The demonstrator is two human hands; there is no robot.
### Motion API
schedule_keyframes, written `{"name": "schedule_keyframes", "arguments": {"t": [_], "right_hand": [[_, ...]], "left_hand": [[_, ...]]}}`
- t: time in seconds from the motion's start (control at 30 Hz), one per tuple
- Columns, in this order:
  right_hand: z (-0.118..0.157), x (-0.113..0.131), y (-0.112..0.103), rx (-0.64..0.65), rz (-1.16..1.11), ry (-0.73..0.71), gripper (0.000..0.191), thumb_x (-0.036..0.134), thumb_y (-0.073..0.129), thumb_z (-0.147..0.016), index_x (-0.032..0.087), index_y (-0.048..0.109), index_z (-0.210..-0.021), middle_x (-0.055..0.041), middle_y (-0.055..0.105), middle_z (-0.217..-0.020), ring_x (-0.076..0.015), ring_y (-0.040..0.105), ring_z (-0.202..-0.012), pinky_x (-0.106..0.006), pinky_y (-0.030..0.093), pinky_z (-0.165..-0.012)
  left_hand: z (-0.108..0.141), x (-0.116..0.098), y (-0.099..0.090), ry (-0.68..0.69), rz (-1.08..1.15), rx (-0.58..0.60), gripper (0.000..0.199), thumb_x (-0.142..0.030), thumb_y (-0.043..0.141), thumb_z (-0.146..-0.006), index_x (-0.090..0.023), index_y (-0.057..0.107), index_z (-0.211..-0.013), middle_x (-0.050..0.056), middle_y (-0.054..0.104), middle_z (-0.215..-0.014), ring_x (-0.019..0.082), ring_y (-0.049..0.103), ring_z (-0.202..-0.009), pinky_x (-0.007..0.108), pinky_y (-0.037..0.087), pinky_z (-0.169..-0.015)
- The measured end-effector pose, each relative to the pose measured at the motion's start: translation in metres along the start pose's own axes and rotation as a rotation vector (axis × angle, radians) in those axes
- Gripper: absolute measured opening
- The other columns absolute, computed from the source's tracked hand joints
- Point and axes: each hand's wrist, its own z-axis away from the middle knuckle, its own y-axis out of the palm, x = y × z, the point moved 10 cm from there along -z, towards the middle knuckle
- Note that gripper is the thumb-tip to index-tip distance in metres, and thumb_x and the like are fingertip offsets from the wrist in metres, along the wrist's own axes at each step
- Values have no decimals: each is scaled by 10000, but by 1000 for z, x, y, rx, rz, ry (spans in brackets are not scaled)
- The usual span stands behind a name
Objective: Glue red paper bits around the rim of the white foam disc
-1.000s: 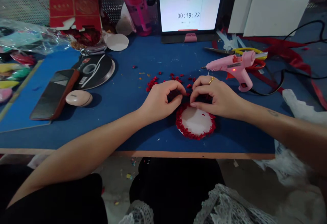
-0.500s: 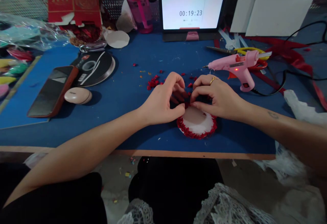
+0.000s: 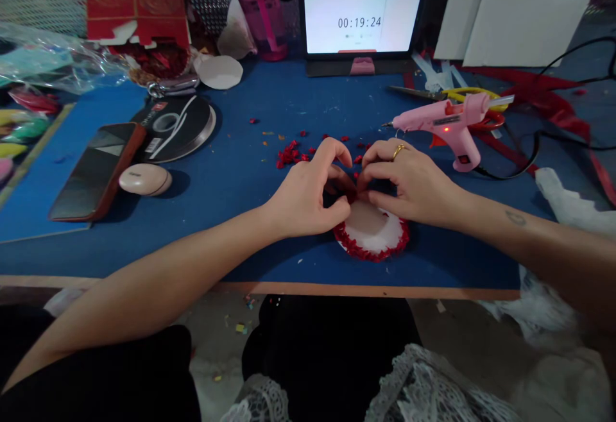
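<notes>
A round white disc lies near the table's front edge, edged with small crumpled red ribbon pieces. My left hand is at its upper left, thumb tip by the rim and the curled fingers apart from the thumb. From the upper right, my right hand, a gold ring on one finger, pinches with thumb and fingertips at the far rim. A bit of red shows there, and the fingers partly cover it. Loose red pieces are scattered just beyond my hands.
A pink glue gun with a red light lies to the right, in front of scissors and red ribbon. On the left are a phone, a beige oval case and a ribbon spool. A tablet stands behind.
My left index finger and thumb have spread slightly farther apart. My right hand stays pinched at the far rim, and the disc has hardly shifted.
</notes>
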Motion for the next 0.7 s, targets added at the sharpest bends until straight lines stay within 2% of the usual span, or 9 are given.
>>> {"name": "schedule_keyframes", "arguments": {"t": [0.33,0.7], "right_hand": [[0,6,-1,-8,101,-17,153,172,528,-779,156,681,-782,-109,621,-958,-259,559,-891,-400,444,-786],[0,6,-1,5,96,0,151,172,527,-781,158,677,-794,-104,615,-946,-250,546,-879,-391,436,-772]], "left_hand": [[0,-1,2,11,7,-3,367,-195,498,-656,-211,384,-1005,-26,724,-791,182,702,-743,311,536,-681],[-1,-2,2,28,1,-16,354,-194,489,-661,-208,386,-999,-27,728,-785,166,699,-726,282,514,-645]]}}
